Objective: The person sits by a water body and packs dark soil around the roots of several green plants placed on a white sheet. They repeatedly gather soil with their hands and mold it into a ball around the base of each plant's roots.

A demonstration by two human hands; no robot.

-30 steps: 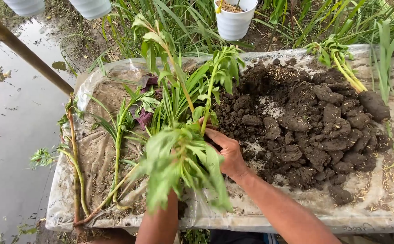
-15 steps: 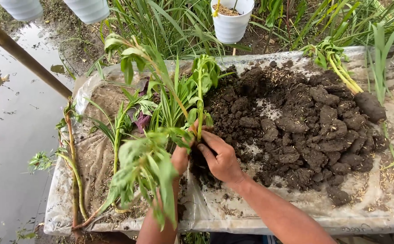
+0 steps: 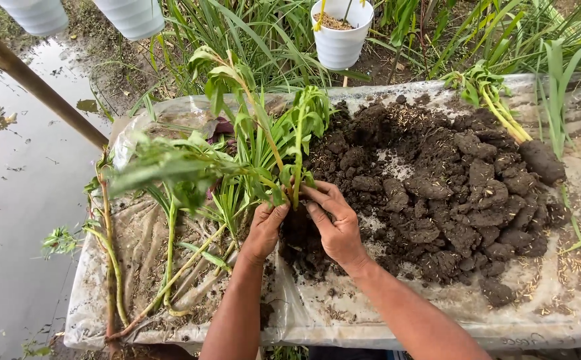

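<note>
While both hands close around the base of the green stem cuttings (image 3: pixel 284 160), the bundle stands upright at the left edge of the dark soil pile (image 3: pixel 450 187). The left hand (image 3: pixel 264 230) wraps its fingers about the lower stems; the right hand (image 3: pixel 334 223) curls its fingers against the same stems and the soil below them. Judged from this, soil is being packed around the stem bases, and the next move calls for firm pressure without bending the stems. Loose cuttings (image 3: pixel 164 267) lie to the left on the plastic-covered surface (image 3: pixel 557 313). Beyond it, a white pot (image 3: pixel 340 37) holds brownish growing medium and a thin stem; two further white pots (image 3: pixel 130 15) show no contents.
</note>
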